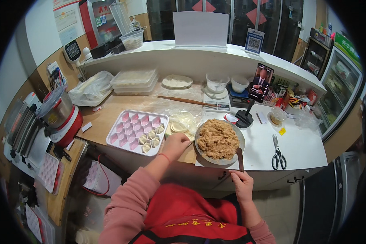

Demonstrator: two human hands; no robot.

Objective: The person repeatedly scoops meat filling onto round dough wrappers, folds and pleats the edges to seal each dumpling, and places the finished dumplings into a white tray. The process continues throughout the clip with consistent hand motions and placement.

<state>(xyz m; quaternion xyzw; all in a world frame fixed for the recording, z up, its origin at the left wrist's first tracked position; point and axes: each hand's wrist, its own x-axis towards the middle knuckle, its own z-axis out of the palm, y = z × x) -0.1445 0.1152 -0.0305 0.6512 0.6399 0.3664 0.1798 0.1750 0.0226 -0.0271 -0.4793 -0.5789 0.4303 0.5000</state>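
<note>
My left hand (178, 144) reaches over a pile of round dough wrappers (177, 127), its fingertips at the pile's near edge. Whether a wrapper is pinched there is hidden. Clear plastic film (187, 117) partly covers the pile. In my right hand (243, 183) is the handle of a brown spatula (240, 159), whose tip touches the near right rim of a metal bowl (242, 138). Minced filling (218, 137) is heaped in that bowl. Left of the wrappers lies a white compartment tray (113, 138) with pink cups; several folded dumplings (151, 134) sit at its right side.
Black-handled scissors (279, 155) lie right of the bowl. Behind it stand a phone on a stand (260, 82), a kitchen scale (238, 99) and plastic tubs (217, 83). A rolling pin (186, 101) crosses the board. Lidded boxes (134, 80) and a mixer (59, 113) stand left.
</note>
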